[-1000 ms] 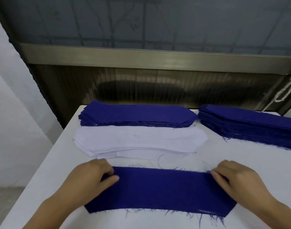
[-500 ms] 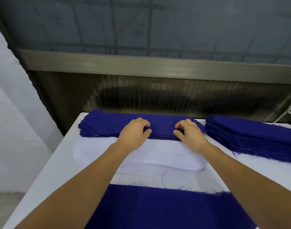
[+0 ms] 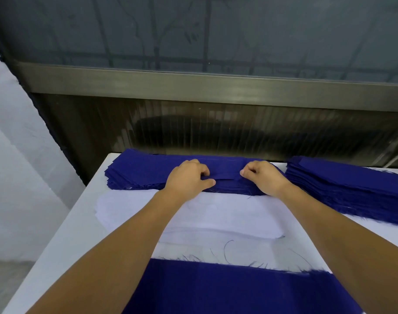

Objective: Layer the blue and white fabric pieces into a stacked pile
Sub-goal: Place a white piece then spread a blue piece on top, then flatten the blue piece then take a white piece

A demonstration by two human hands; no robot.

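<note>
Head view: white worktop with fabric laid out in rows. At the far edge, toward the far left corner, sits a blue stack of cut pieces, edges a bit uneven. Both arms reach across to it. Left hand rests on the middle of that stack, fingers curled, thumb out along the near side, pinching the near edge of the top blue piece. Right hand is on the stack's right end, fingers curled in, fingertips pinching the same top piece. The strip between the two hands looks slightly raised along its near edge.

Just nearer than the blue stack, touching its near edge, lies a white stack, flat, rounded at the left end, partly covered by both forearms. Along the near edge of the worktop lies a single wide blue piece, flat, frayed threads sticking out on its far side, loose threads on the worktop beside it. At the far right edge a second blue pile sits apart from the first, running off to the right.

Behind the worktop: a dark ribbed panel, a metal rail, and window glass above.
</note>
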